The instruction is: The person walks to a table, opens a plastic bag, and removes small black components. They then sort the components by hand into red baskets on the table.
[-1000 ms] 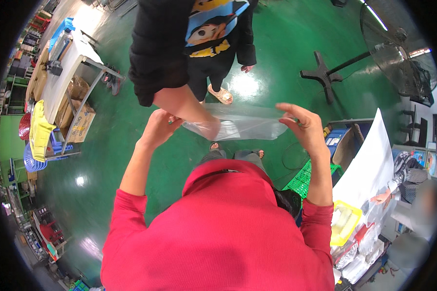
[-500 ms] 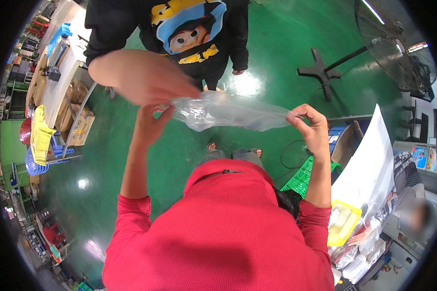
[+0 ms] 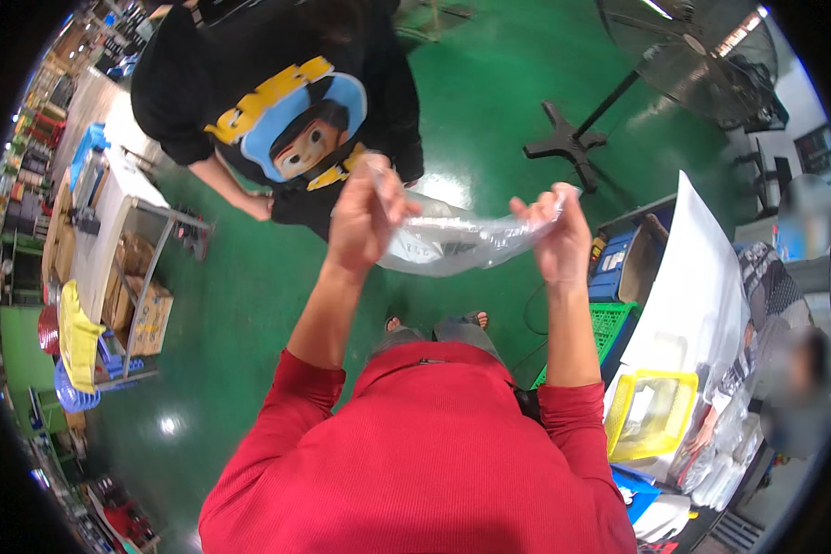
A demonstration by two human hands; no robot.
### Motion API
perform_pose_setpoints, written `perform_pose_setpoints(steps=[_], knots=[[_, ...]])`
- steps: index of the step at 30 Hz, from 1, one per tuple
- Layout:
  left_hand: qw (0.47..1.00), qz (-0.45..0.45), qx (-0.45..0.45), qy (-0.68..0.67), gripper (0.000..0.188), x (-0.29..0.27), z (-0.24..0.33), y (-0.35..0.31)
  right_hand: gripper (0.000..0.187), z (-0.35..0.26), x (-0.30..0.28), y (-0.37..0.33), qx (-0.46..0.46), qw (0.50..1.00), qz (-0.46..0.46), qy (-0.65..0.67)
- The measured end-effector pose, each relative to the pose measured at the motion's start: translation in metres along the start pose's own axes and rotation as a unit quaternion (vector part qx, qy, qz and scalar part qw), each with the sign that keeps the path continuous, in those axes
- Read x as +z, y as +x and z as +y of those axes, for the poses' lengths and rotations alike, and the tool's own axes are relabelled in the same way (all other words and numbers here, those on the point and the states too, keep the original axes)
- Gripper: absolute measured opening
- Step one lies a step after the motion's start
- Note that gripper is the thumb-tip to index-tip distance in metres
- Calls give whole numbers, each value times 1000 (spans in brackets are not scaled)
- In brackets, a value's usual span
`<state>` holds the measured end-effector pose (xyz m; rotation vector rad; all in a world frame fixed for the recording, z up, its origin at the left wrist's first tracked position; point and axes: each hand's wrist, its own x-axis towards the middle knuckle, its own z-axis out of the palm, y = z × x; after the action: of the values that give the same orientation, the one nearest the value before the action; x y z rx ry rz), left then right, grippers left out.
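A clear plastic bag (image 3: 462, 245) hangs stretched between my two hands above the green floor. My left hand (image 3: 365, 217) has its fingers closed on the bag's left side. On the other side, my right hand (image 3: 560, 235) grips the bag's upper right edge, fingers curled over the film. The bag sags in the middle, and some dark print shows on it. Facing me, a person in a black sweatshirt (image 3: 277, 120) stands close beyond my left hand, one arm hanging down.
A white table (image 3: 688, 305) on the right holds a yellow basket (image 3: 616, 434); a green crate (image 3: 609, 328) sits beside it. A standing fan (image 3: 572, 143) is at the far right. Left are a workbench (image 3: 143, 189) and cardboard boxes (image 3: 152, 319). Other people are at the right edge.
The other person's hand has left the bag and dropped, and that person has shifted left. My hands have moved closer together, and the bag now sags between them.
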<state>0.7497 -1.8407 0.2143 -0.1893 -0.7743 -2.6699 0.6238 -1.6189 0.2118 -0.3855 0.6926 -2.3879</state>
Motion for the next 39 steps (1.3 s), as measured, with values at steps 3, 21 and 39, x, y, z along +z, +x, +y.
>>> perform_pose_setpoints(steps=[3,21,39], knots=[[968,36,-146,202,32,48,-40,23,18,-11,24,-6,5,965,37,-260],[959,-64,-229,-155,19,164,-260,74,29,-158,-40,-51,-249,938,232,-62],[606,-498,-366,501,39,171,-326,122,24,-237,-82,-100,-115,556,86,-819]])
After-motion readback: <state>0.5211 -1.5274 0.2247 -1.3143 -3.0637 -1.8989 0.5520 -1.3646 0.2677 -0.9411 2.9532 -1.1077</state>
